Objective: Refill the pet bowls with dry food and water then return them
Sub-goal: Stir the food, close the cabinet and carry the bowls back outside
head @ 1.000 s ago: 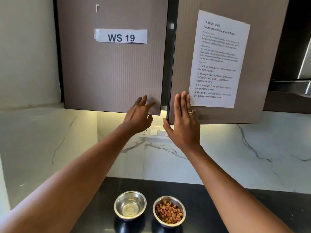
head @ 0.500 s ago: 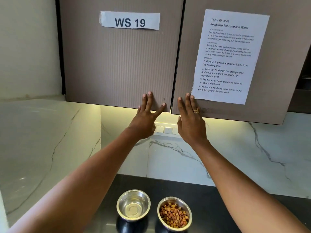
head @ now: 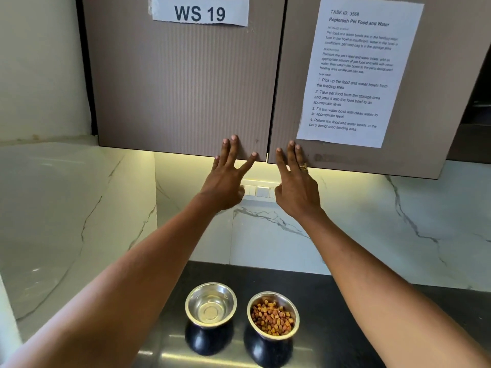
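Two steel pet bowls stand side by side on the black counter (head: 358, 301). The left bowl (head: 211, 305) shows only a shiny bottom; whether it holds water I cannot tell. The right bowl (head: 273, 318) is filled with brown dry kibble. Above them, my left hand (head: 228, 173) rests flat, fingers spread, on the lower corner of the left cabinet door (head: 180, 83). My right hand (head: 295, 179), wearing a ring, lies flat against the lower corner of the right cabinet door (head: 289, 75). Both doors are shut and neither hand holds anything.
A "WS 19" label (head: 199, 11) is taped on the left door and a printed task sheet (head: 356, 70) on the right one. White wall switches (head: 261, 191) sit under the cabinet on the marble backsplash (head: 372, 229). A marble wall (head: 53, 208) closes the left side.
Both cabinet doors, ajar a second ago, have been pushed shut by my two hands. My view has come closer to the cabinet. The bowls have not moved.
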Available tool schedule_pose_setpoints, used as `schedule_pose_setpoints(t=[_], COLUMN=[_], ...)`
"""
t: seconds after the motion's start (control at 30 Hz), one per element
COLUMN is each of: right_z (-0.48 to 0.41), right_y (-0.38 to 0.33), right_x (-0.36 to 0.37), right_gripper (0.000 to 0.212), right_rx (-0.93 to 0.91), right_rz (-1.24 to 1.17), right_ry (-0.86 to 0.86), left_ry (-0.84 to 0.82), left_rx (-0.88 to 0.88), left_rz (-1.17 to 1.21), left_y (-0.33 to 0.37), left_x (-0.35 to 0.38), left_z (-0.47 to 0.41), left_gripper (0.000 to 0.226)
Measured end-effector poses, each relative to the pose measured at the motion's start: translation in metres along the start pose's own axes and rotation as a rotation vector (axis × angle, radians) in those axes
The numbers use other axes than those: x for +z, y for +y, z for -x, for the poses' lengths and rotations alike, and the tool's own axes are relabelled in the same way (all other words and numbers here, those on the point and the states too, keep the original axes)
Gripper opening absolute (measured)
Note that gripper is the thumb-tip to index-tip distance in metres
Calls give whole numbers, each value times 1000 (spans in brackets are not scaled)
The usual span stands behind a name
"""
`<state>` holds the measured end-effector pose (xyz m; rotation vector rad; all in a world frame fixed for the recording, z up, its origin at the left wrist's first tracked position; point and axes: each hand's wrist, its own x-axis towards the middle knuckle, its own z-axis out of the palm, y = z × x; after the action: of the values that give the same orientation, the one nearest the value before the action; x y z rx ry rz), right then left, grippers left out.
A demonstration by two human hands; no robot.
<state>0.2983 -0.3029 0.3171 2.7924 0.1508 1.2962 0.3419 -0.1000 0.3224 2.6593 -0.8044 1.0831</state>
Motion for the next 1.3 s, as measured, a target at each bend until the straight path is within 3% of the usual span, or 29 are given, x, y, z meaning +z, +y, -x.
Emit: schedule_pose_setpoints(t=[0.2, 0.43, 0.7, 0.93, 1.03, 1.3], right_z=[80, 194, 258, 268, 267, 270], right_y=[-4, 6, 43, 72, 82, 101], right_x=[21, 69, 143, 210, 236, 277], right_gripper=[73, 55, 52, 28, 20, 32], right_rx=[53, 201, 437, 676, 771, 720], right_rz=[-104, -198, -208, -322, -439, -580], right_ry=[-218, -615, -857, -956, -1010, -1094], left_ry=[-172, -519, -750, -678, -605, -521], left_rx=[-89, -396, -798, -1172, -1333, -1640], left_rz=[98, 207, 343, 519, 593, 834], left_y=[8, 1, -8, -9, -10, -9], left_x=[41, 103, 150, 188, 207, 249], left_z=[86, 205, 279, 286, 290, 282], left_gripper=[81, 58, 53, 39, 12, 27])
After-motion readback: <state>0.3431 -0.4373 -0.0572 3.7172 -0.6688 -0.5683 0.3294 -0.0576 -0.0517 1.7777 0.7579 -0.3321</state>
